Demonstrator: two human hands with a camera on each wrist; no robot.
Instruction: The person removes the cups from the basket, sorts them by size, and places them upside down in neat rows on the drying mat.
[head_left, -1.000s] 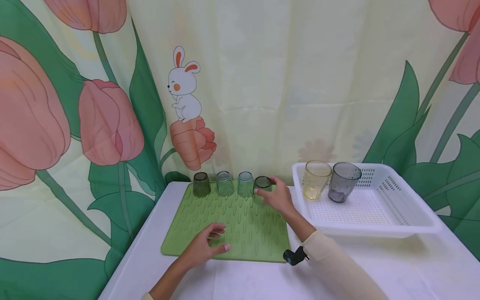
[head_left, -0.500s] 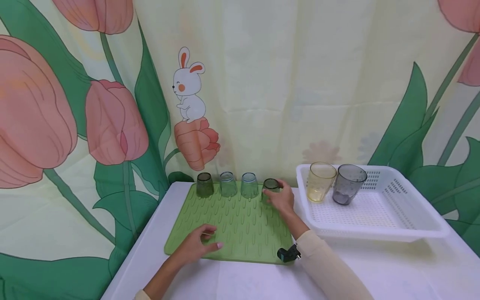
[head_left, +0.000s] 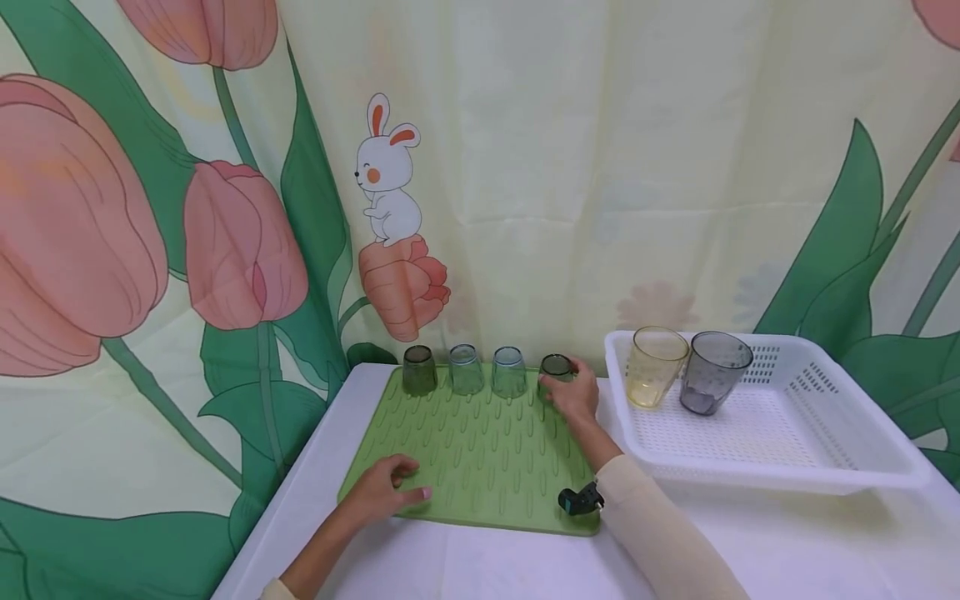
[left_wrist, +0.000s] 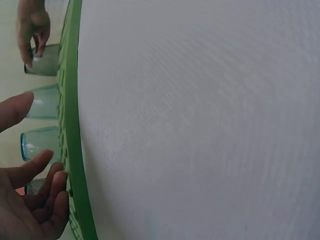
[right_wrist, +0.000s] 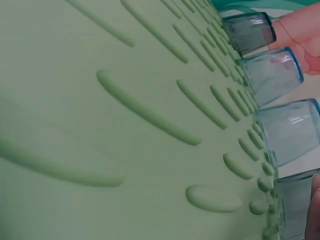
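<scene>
My right hand grips a dark grey-green glass tumbler at the back right of a green ridged mat. Its thumb and fingers lie round the tumbler's upper part in the left wrist view. To the left, in a row along the mat's back edge, stand two bluish tumblers and a dark tumbler, all with the narrower end up. Nothing is in my left hand, which hovers over the mat's front left part with fingers loosely bent.
Right of the mat, a white perforated basket holds a yellow tumbler and a grey tumbler, both rim up. A small black device is at my right sleeve. A printed curtain hangs behind the white-covered table.
My right hand has shifted the dark grey-green tumbler a little to the right, widening its gap to the neighbouring bluish one. My left hand has drawn slightly left. The head view has turned slightly left.
</scene>
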